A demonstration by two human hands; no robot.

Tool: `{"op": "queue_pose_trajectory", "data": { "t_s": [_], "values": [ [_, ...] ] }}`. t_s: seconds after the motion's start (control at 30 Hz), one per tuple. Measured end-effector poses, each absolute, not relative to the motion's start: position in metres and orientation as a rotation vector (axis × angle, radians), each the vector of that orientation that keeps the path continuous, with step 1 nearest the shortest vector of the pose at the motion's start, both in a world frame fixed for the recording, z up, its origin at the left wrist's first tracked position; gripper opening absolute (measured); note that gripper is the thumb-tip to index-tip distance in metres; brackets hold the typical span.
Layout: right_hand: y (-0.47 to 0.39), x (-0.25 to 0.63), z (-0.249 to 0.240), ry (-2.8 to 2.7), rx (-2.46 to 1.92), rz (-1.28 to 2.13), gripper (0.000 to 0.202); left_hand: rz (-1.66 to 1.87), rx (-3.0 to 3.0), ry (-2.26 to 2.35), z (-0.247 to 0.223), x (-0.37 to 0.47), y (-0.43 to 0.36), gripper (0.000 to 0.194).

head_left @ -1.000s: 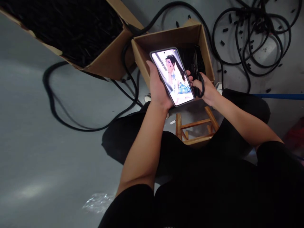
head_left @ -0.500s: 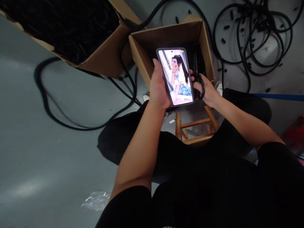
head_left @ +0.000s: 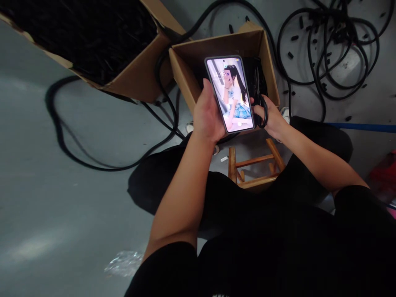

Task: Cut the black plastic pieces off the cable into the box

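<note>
A phone (head_left: 231, 95) with a lit screen lies in my left hand (head_left: 208, 113), the thumb along its left edge and most fingers hidden beneath it. Black-handled scissors (head_left: 262, 111) are in my right hand (head_left: 272, 117), just right of the phone, with the fingers curled at the handle loops and the blades pointing away from me. Both hands are over the near side of a small open cardboard box (head_left: 216, 45), which holds dark pieces, partly hidden by the phone.
A larger cardboard box (head_left: 139, 80) full of black pieces stands at upper left. Black cable (head_left: 102, 168) loops over the floor, with more coils (head_left: 309, 57) and scattered black pieces at upper right. A wooden stool (head_left: 255, 160) is between my legs; clear plastic (head_left: 123, 263) lies lower left.
The phone has shifted slightly away from me and tilted a little, and my left thumb sits lower along its edge. The scissors have moved slightly right with my right hand.
</note>
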State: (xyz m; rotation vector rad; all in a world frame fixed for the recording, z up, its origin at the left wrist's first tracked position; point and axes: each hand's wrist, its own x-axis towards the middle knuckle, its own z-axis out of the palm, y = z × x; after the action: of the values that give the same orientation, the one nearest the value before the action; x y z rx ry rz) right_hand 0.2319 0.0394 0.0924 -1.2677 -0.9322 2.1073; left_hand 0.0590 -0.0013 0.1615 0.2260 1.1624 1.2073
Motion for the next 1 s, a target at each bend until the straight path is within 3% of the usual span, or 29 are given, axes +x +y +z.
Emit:
{"op": "queue_pose_trajectory", "data": {
  "t_s": [0.13, 0.33, 0.5, 0.63, 1.0],
  "values": [
    [0.037, 0.228, 0.104, -0.924, -1.402, 1.957, 0.063, 1.170, 0.227, 1.200, 0.161, 0.060, -0.001, 0.055],
    [0.037, 0.228, 0.104, -0.951, -1.449, 1.948, 0.061, 1.248, 0.144, 1.100, 0.157, 0.063, -0.002, 0.047],
    [0.037, 0.232, 0.097, -0.974, -1.406, 1.953, 0.067, 1.308, 0.287, 1.033, 0.137, 0.060, -0.005, 0.094],
    [0.036, 0.231, 0.099, -1.033, -1.441, 1.935, 0.064, 1.282, 0.377, 0.974, 0.120, 0.053, -0.007, 0.105],
    [0.037, 0.228, 0.107, -1.051, -1.503, 1.939, 0.067, 1.334, 0.392, 0.952, 0.097, 0.050, -0.006, 0.063]
  ]
}}
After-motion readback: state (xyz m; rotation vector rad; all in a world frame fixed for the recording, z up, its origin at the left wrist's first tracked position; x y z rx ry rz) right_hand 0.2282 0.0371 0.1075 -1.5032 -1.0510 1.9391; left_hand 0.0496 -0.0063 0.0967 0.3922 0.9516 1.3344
